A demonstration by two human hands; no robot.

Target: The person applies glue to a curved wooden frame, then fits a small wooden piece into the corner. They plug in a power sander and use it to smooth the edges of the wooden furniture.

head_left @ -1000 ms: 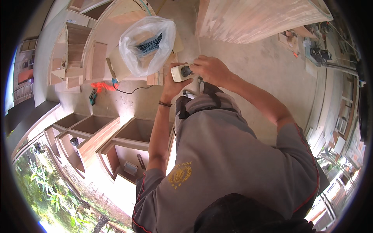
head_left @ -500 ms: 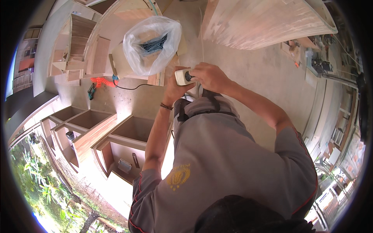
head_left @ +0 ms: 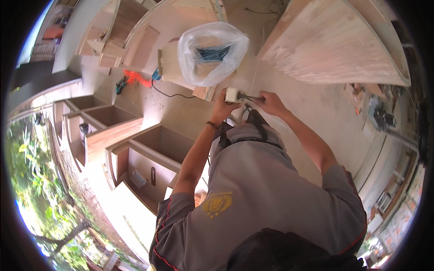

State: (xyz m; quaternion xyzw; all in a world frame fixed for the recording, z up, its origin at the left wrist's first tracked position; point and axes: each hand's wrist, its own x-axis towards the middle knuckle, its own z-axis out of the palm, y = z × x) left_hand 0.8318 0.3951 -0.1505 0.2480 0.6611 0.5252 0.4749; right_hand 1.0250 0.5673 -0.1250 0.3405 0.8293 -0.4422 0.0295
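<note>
One white block [head_left: 232, 95] is in the left hand [head_left: 222, 109], thumb and fingers around its sides, out in front of the body. A black plug [head_left: 241, 96] stands at its right face, seemingly touching; how deep it sits is too blurred to tell. From the plug a dark cord [head_left: 252, 98] runs nearly straight to the right hand [head_left: 272, 104], which pinches it. Half a second ago that hand was right at the plug; now it has shifted outward along the cord, so any pull would probably reach the plug through the cord rather than from fingers on its body. Beyond the hands stands a clear bag [head_left: 188, 54] with dark strips [head_left: 214, 53] inside; farther left, an orange hose [head_left: 138, 78] lies coiled on the floor [head_left: 312, 118].
</note>
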